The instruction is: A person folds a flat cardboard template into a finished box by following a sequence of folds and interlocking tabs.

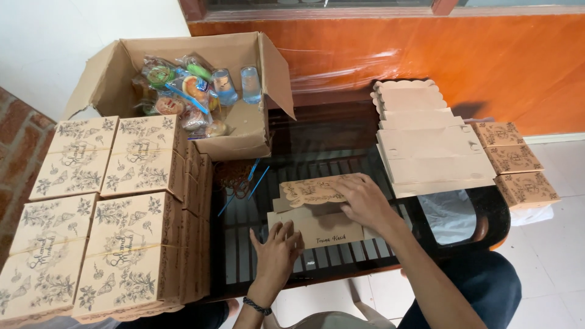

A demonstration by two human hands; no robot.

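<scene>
Brown kraft card fills most of what I see. On the dark glass tabletop (341,140) lies a half-folded box blank (317,210), printed with a floral pattern along its scalloped flap. My right hand (364,200) rests on top of that flap, fingers bent and pressing it down. My left hand (277,253), a dark bracelet (257,306) at the wrist, lies flat with fingers spread against the near edge of the blank's lower panel. Neither hand closes around anything; both press the card.

To the left, finished printed boxes (103,213) stand in tied stacks, touching one another. Behind them an open cardboard carton (244,131) holds wrapped snacks (177,91) and two sealed water cups (237,84). Blue straws (253,176) lie on the glass just in front of the carton. To the right of the blank sits a stack of flat unfolded blanks (426,140), and beside it, at the tabletop's far right edge, three small printed boxes (515,164) in a row. An orange wall (426,49) runs behind.
</scene>
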